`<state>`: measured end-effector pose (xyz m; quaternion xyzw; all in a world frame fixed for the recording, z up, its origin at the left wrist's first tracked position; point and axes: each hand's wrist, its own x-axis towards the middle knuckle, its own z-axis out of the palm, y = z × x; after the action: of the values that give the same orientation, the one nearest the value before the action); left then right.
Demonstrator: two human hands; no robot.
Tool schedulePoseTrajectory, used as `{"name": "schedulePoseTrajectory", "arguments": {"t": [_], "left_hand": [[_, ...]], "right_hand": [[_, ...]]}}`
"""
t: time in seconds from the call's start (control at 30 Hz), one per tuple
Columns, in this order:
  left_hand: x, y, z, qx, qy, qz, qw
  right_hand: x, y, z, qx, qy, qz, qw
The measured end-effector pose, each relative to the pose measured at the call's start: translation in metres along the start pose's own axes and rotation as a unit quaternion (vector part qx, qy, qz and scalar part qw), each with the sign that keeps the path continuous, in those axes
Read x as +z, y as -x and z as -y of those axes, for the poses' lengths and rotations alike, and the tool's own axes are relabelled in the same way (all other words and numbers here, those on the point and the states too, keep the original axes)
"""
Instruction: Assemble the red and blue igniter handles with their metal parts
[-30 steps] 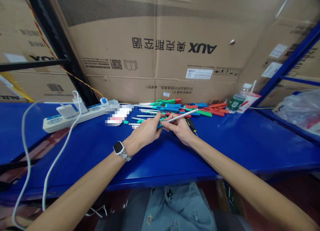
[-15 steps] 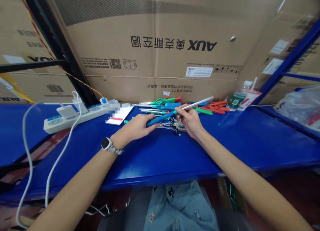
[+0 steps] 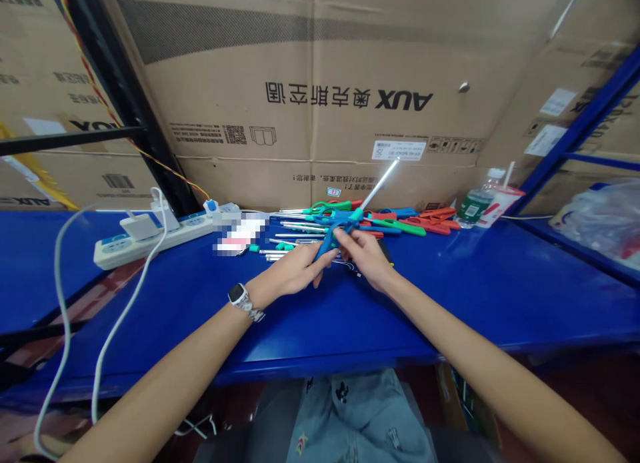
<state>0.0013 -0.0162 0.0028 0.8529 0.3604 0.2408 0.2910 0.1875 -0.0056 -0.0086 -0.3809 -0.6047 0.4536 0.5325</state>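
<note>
Between my hands is a long-nose lighter (image 3: 351, 217) with a blue handle and a silver tube that slants up to the right, away from me. My left hand (image 3: 296, 269) is closed round the lower end of the handle. Thumb and fingers of my right hand (image 3: 371, 257) press on the handle near its middle, touching the trigger area. Just beyond lie several more lighters in green (image 3: 334, 206), red (image 3: 434, 217) and blue, their silver tubes (image 3: 300, 225) mostly pointing left. White cables (image 3: 346, 265) lie partly hidden beneath my hands.
On the left, a phone (image 3: 240, 235) lies beside a white power strip (image 3: 150, 239) with plugs and a looping cable. A bottle (image 3: 473, 206) and a paper cup (image 3: 500, 206) stand at the back right. A large cardboard box (image 3: 225, 63) rises behind the blue table (image 3: 450, 296).
The lighter's tube has swung from nearly level to a steeper upward slant. My left hand has moved right, closer to my right hand, and the handle's loop now shows.
</note>
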Motion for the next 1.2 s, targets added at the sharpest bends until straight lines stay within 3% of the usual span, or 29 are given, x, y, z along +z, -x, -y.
{"name": "schedulePoseTrajectory", "arguments": {"t": [0.1, 0.2, 0.3, 0.4, 0.5, 0.67, 0.8, 1.07, 1.2], "left_hand": [[-0.003, 0.001, -0.002, -0.014, -0.056, -0.024, 0.998], [-0.012, 0.005, -0.003, 0.0, -0.127, -0.049, 0.991], [-0.023, 0.011, -0.001, 0.074, -0.143, -0.167, 0.973], [-0.03, 0.016, 0.002, 0.17, -0.155, -0.294, 0.928], [-0.032, 0.02, 0.002, 0.219, -0.195, -0.338, 0.894], [-0.027, 0.021, -0.003, 0.249, -0.243, -0.327, 0.878], [-0.022, 0.017, -0.006, 0.271, -0.238, -0.309, 0.88], [-0.013, 0.009, -0.005, 0.216, -0.194, -0.201, 0.935], [-0.009, 0.006, 0.0, 0.187, -0.196, -0.157, 0.95]], "right_hand": [[0.006, 0.005, 0.0, -0.032, 0.025, 0.039, 0.998], [0.003, 0.006, 0.001, -0.044, 0.011, 0.022, 0.999], [-0.004, 0.007, 0.004, -0.014, -0.016, 0.031, 0.999], [-0.01, 0.01, 0.004, 0.006, 0.008, 0.077, 0.997], [-0.011, 0.014, 0.003, -0.037, 0.124, 0.098, 0.987], [-0.007, 0.024, 0.006, -0.119, 0.369, 0.162, 0.907], [-0.004, 0.03, 0.007, -0.12, 0.449, 0.211, 0.86], [-0.005, 0.025, 0.001, -0.157, 0.473, 0.243, 0.832], [-0.018, 0.024, 0.006, -0.172, 0.432, 0.181, 0.866]]}}
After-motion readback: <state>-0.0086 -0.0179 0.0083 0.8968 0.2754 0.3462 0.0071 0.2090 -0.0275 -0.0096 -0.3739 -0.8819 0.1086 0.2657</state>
